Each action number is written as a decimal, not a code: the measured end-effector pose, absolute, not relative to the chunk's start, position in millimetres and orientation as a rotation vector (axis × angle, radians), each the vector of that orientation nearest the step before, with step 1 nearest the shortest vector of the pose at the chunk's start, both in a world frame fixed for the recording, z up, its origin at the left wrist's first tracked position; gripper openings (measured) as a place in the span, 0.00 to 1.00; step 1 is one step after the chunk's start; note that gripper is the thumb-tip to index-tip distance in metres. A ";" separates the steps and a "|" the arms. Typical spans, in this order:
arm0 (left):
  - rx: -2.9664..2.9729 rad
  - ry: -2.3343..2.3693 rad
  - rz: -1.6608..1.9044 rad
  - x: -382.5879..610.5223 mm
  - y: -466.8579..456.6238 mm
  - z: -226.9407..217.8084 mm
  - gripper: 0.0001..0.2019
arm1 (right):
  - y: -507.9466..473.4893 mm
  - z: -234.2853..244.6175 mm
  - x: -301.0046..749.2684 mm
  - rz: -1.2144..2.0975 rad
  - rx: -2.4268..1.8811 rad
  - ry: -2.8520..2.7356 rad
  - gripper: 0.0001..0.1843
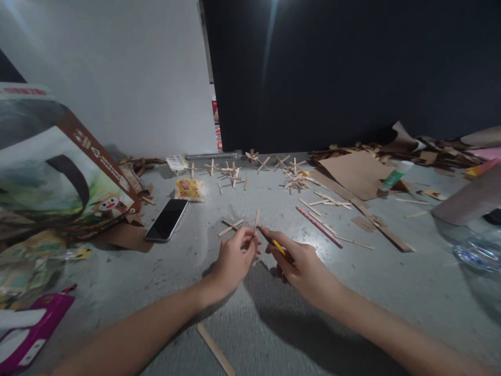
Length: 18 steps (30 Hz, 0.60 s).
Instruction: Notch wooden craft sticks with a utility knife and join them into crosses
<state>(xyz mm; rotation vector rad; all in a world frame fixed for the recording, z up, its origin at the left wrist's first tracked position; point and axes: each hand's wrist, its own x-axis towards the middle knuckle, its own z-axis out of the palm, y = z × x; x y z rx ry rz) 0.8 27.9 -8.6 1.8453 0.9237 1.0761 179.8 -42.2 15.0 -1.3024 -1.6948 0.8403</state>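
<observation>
My left hand [237, 251] pinches a flat wooden craft stick [257, 218], which points up and away from me. My right hand [303, 265] is closed round a yellow and black utility knife [278, 247]. The knife's dark tip meets or nearly meets the stick just above my left fingers; actual contact is too small to make out. Just beyond my left hand, crossed sticks [230, 226] lie on the grey table [188, 292]. Closer to me rests a loose craft stick [215, 349].
Left are a phone [167, 220], a yellow packet [190, 189], a printed bag [58, 172] and a purple tool [43, 326]. Stick crosses [235, 172] stand at the back. Rightward lie a red striped straw [319, 227], cardboard [354, 175], a glue stick [396, 176] and a clear cup [479, 250].
</observation>
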 end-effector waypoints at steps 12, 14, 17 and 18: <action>1.829 0.943 1.126 2.0 27.8 -10.7 0.08 | -44.5 14.2 176.2 0.855 -1.303 -1.674 0.25; 1.808 0.949 1.117 2.0 27.1 -9.8 0.08 | -45.5 15.8 173.2 0.958 -1.283 -1.612 0.24; 1.783 0.949 1.107 2.6 26.1 -7.4 0.09 | -46.3 15.5 168.6 1.122 -1.247 -1.492 0.26; 1.774 0.948 1.106 2.9 25.8 -6.7 0.09 | -46.1 14.6 167.3 1.160 -1.231 -1.454 0.27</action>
